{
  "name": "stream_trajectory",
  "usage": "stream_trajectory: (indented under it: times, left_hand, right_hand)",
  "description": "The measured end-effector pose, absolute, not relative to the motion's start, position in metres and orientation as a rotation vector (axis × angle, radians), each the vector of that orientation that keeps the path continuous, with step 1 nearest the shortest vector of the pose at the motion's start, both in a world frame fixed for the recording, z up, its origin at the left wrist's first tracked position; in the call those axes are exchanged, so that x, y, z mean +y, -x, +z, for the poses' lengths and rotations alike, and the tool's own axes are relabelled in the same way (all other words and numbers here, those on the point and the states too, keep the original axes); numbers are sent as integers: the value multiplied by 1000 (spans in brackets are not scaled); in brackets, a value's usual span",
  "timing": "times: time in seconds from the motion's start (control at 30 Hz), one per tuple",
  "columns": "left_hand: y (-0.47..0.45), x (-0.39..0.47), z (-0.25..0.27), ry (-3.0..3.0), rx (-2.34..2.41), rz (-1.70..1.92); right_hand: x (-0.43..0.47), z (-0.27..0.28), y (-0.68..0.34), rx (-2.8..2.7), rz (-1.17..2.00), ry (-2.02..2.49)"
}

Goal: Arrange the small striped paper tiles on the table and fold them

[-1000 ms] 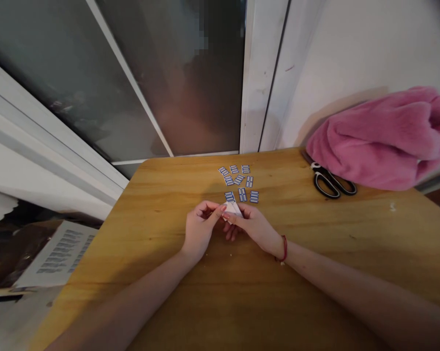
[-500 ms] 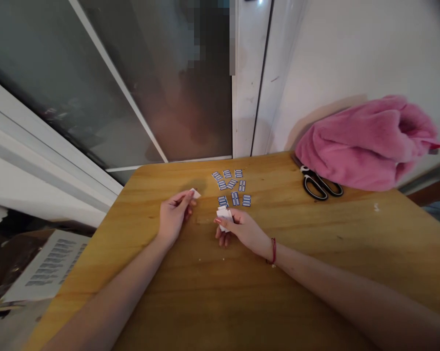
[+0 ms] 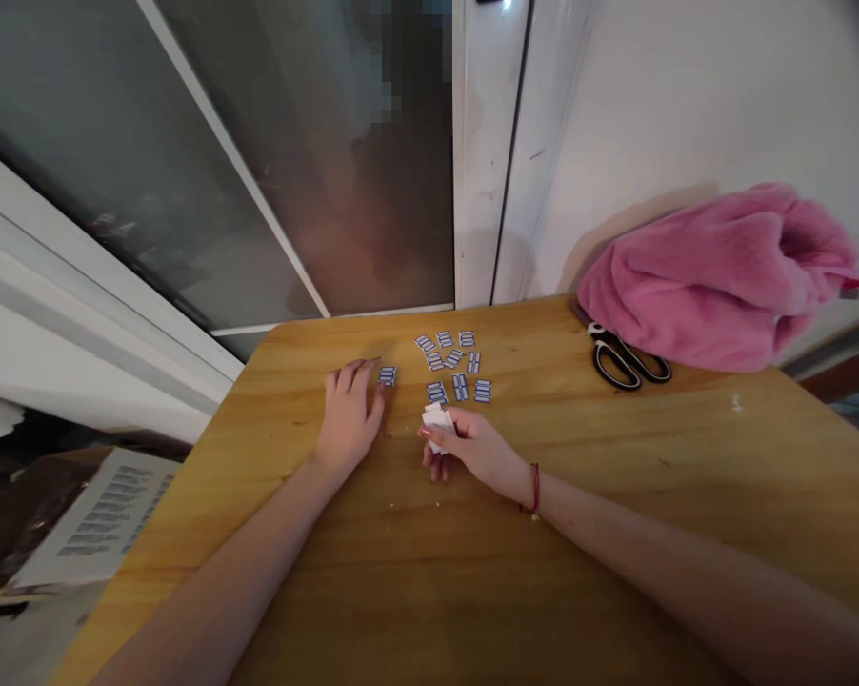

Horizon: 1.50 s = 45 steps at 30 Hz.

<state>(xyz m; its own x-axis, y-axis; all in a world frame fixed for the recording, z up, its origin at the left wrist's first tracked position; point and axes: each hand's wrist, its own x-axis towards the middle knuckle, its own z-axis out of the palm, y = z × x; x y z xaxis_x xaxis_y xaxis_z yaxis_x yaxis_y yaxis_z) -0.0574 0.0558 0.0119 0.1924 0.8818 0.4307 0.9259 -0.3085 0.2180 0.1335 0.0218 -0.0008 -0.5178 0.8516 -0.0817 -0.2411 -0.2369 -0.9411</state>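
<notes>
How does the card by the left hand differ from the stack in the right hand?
The card by the left hand lies on the table; the stack is gripped by the right hand. The card shows blue and white, the stack mostly white. The card looks single; the stack has several pieces. Both are small and partly white.

Nothing readable; dark print on white sheet (image 3: 93, 519) at left too small.
</notes>
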Motion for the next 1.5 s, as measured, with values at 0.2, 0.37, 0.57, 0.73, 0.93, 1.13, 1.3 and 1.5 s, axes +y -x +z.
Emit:
stream_trajectory:
  times: [0.2, 0.37, 0.57, 0.73, 0.93, 1.13, 1.3, 1.5]
  left_hand:
    - [47, 46, 12, 2406, -1772, -514]
    - [44, 56, 3, 2539, -1784, -521]
    - [48, 65, 2, 2526, -1813, -610]
    - [50, 64, 2, 2287, -1811, -455]
    - [54, 68, -5, 2345, -1798, -410]
    - [42, 86, -6, 2400, -1813, -431]
    - [35, 90, 4, 2412, -1683, -673]
    - [42, 44, 14, 2735, -1523, -1079]
  right_hand:
    - [21, 1, -134, -1256, 1842, 808]
    - [21, 2, -132, -1292, 1827, 825]
    - [22, 0, -133, -1268, 1845, 837]
    - [22, 2, -133, -1274, 1835, 852]
    - [21, 4, -131, -1268, 1826, 869]
    - [21, 2, -132, -1297, 1817, 857]
    - [22, 0, -133, -1281, 1839, 824]
    - [25, -1, -135, -1258, 1862, 787]
